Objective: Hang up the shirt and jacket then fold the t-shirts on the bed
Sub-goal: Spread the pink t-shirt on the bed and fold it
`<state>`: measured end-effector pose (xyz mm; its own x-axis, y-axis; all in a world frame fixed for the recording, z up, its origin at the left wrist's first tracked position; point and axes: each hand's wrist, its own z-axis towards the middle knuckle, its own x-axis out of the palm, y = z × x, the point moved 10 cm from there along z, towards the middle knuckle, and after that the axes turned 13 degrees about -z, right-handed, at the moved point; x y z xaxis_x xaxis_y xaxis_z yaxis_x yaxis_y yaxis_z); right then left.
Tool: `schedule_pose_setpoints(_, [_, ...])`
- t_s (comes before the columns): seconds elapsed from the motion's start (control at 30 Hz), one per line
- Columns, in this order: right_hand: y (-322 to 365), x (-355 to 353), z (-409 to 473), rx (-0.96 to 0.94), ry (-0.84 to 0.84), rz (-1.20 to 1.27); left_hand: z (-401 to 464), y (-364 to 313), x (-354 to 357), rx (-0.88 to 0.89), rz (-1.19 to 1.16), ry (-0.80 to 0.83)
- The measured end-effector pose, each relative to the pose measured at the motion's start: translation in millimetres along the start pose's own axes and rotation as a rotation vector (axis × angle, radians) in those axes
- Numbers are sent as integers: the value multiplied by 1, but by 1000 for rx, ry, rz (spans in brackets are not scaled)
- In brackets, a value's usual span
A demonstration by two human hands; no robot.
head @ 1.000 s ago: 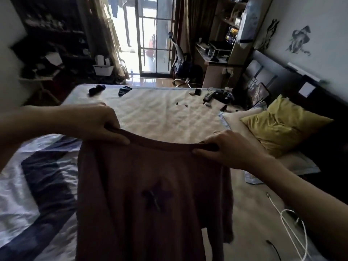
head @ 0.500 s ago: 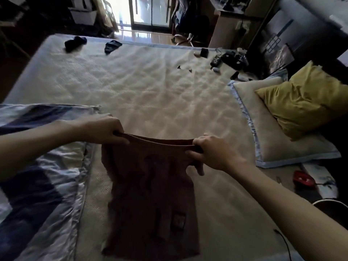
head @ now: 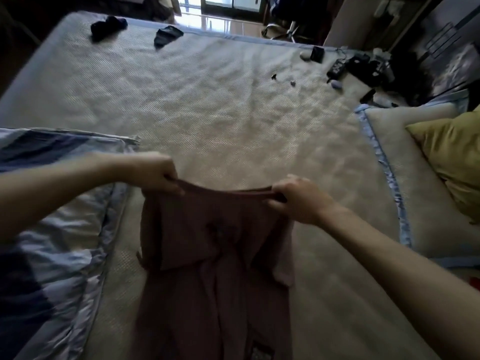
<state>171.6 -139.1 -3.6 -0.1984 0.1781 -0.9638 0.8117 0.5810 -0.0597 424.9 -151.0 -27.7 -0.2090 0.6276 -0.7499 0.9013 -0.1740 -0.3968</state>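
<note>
Head view: t-shirt (head: 215, 255) lowered onto bed (head: 220, 113).
Left hand (head: 155, 174): pinching one top corner.
Right hand (head: 298, 200): pinching the other, likely stretching the edge taut for flat folding.

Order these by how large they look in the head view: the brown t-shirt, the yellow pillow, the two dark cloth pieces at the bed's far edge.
1. brown t-shirt, nearest the camera.
2. yellow pillow, cut by the frame.
3. The left dark cloth piece and right dark cloth piece look alike; unranked.

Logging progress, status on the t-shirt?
Left hand and right hand both gripping brown t-shirt by top edge. Shirt draped on bed. Nothing obstructing.
</note>
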Motion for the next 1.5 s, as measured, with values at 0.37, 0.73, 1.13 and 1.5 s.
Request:
schedule_pose_setpoints(0.37, [-41,131,149,338,48,109,130,99,50,-271,-142,-411])
schedule_pose_setpoints(0.73, [-103,255,46,793,58,230,55,230,181,-661,-673,-666])
schedule_pose_setpoints(1.13, [-150,311,21,926,62,991,55,247,150,-556,-662,-776])
schedule_pose_setpoints(1.5, [-159,312,-3,889,298,934,34,243,145,-736,-273,-696])
